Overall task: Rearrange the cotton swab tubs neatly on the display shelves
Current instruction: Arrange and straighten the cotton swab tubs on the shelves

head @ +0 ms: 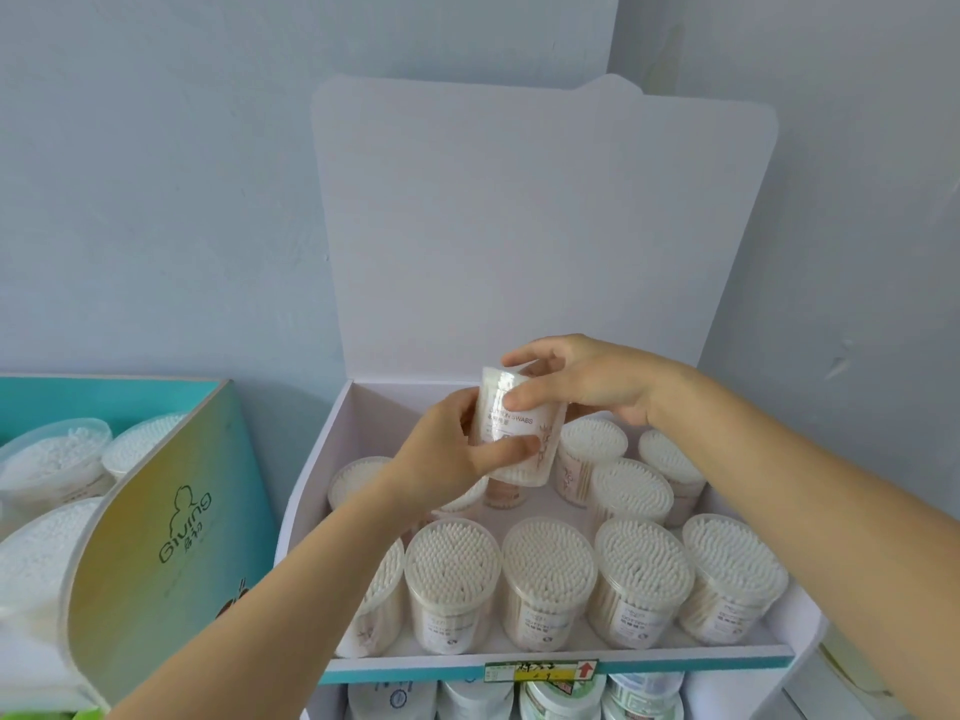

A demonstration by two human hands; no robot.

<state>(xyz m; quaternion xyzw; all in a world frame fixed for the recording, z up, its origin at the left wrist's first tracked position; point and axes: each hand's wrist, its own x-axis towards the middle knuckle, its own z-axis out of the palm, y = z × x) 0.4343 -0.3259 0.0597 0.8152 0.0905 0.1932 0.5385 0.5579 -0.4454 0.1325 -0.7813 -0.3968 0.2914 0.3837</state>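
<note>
We hold one tub (521,427) up in the air, nearly upright with its top end tipped a little to the left. The left hand (452,444) is wrapped round its lower side wall with the thumb across the label (514,417), and the right hand (587,381) pinches its top end between fingers and thumb, so both hands are clamped on it. Directly below the grip lies the shelf (319,449), where the other tubs (548,563) stand with swab heads up, and a bare patch of floor shows just under our hands. We judge the tub light and its clear plastic wall stiff but smooth, so it could slide through a loose hold. Squeezing the top end might loosen the cap. The safer hold, we think, is round the side wall at mid-height, where the left hand has it.
</note>
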